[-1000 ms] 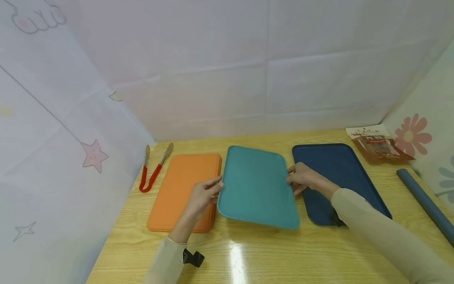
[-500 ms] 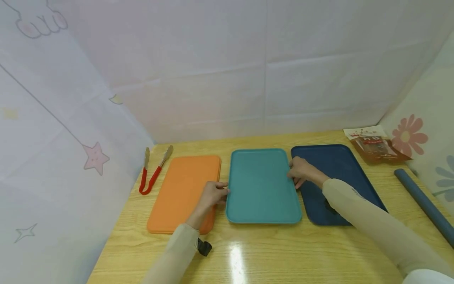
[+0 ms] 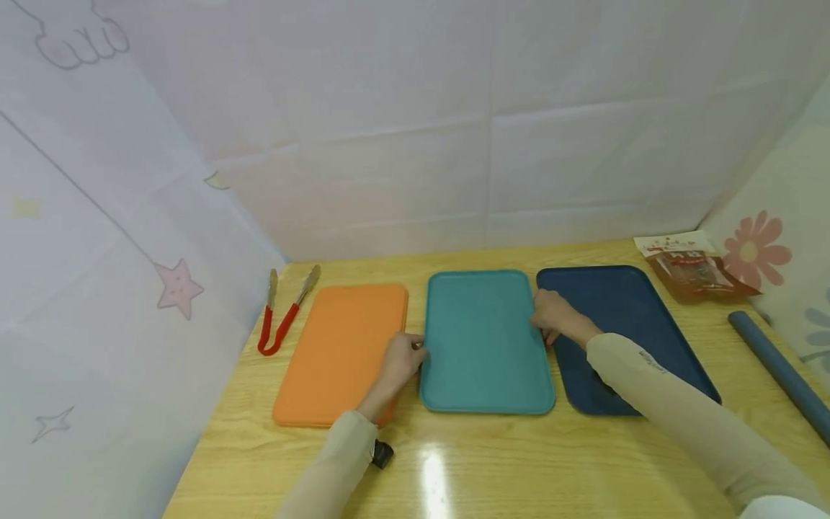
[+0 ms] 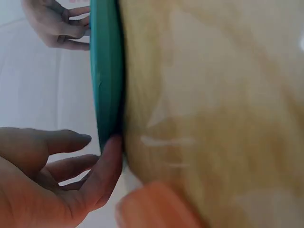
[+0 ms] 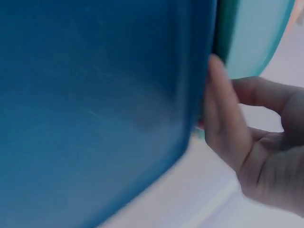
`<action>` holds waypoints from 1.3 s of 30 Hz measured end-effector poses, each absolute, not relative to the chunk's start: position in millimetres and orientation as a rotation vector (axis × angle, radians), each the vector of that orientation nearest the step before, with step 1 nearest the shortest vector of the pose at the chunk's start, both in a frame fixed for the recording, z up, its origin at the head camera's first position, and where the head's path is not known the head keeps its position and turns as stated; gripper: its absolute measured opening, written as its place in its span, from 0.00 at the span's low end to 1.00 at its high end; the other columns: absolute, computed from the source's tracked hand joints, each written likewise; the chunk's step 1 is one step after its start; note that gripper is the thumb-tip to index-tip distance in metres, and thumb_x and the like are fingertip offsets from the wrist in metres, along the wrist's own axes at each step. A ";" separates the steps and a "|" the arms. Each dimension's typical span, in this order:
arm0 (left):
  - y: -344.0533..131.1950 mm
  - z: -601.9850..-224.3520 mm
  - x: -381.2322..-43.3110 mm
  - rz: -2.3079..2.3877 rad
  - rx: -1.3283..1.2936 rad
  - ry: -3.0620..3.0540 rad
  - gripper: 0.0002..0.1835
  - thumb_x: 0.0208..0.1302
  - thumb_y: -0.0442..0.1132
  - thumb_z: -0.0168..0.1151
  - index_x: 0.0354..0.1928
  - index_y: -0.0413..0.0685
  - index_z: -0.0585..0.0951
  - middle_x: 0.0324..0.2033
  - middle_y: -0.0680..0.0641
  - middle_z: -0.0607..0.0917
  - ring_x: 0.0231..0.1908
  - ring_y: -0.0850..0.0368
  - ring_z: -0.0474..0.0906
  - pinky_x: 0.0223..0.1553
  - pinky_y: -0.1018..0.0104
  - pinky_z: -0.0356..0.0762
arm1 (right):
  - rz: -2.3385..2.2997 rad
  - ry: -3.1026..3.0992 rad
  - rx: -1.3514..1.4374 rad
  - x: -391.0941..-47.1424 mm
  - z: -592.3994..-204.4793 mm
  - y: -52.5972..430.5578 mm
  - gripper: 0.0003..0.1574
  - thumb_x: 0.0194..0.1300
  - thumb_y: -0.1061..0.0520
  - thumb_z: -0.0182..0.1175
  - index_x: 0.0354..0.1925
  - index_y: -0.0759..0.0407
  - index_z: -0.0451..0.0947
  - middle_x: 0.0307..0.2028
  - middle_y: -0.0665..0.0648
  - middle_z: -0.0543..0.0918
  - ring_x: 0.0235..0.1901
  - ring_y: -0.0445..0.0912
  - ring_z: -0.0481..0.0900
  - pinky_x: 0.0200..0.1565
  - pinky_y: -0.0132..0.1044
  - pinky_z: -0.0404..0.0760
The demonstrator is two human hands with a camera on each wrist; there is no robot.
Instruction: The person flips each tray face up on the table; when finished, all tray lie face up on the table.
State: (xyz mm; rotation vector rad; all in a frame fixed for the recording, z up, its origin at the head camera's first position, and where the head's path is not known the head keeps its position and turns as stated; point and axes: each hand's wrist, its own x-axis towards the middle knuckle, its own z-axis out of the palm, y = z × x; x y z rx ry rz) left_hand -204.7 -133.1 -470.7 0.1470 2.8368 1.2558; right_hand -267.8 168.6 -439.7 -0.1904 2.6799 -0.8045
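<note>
A teal rectangular tray (image 3: 486, 342) lies flat on the wooden table, between an orange tray (image 3: 340, 353) and a dark blue tray (image 3: 625, 331). My left hand (image 3: 400, 358) is at the teal tray's left edge, over the right side of the orange tray. In the left wrist view one fingertip touches the teal tray's side near the tabletop, and the thumb is apart from it. At the opposite edge is my right hand (image 3: 559, 315). Its fairly straight fingers (image 5: 223, 109) reach into the narrow gap between the teal and blue trays; some fingertips are hidden.
Red-handled tongs (image 3: 282, 317) lie left of the orange tray. At the back right is a brown food packet (image 3: 697, 270), with a grey-blue rod or roll (image 3: 778, 371) in front of it. Printed cloth walls (image 3: 389, 144) enclose the table's back and sides.
The teal tray, earlier held tilted above the table by both hands, has come down flat between the other trays. Both hands stay at its side edges, with their grip loosened.
</note>
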 end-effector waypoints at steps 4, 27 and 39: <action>-155.5 -460.8 -202.2 1.187 0.136 2.884 0.16 0.67 0.32 0.58 0.53 0.31 0.80 0.32 0.39 0.84 0.20 0.55 0.77 0.18 0.70 0.71 | -0.621 2.917 -0.302 -249.3 -432.3 145.7 0.08 0.66 0.68 0.53 0.37 0.75 0.77 0.17 0.61 0.75 0.12 0.47 0.69 0.14 0.35 0.69; -317.1 -444.1 -211.4 0.510 0.068 2.897 0.28 0.66 0.40 0.61 0.55 0.17 0.70 0.51 0.21 0.75 0.51 0.29 0.73 0.53 0.42 0.71 | -1.070 2.446 -0.502 -229.7 -443.2 -49.9 0.40 0.71 0.55 0.51 0.74 0.65 0.50 0.24 0.55 0.79 0.17 0.43 0.67 0.21 0.34 0.67; -326.2 -451.0 -208.9 0.654 0.027 2.951 0.15 0.62 0.40 0.66 0.30 0.35 0.73 0.23 0.45 0.72 0.27 0.51 0.64 0.32 0.59 0.63 | -1.507 2.241 -0.279 -232.5 -455.3 -54.5 0.36 0.69 0.66 0.46 0.73 0.62 0.55 0.65 0.65 0.68 0.22 0.44 0.68 0.29 0.38 0.68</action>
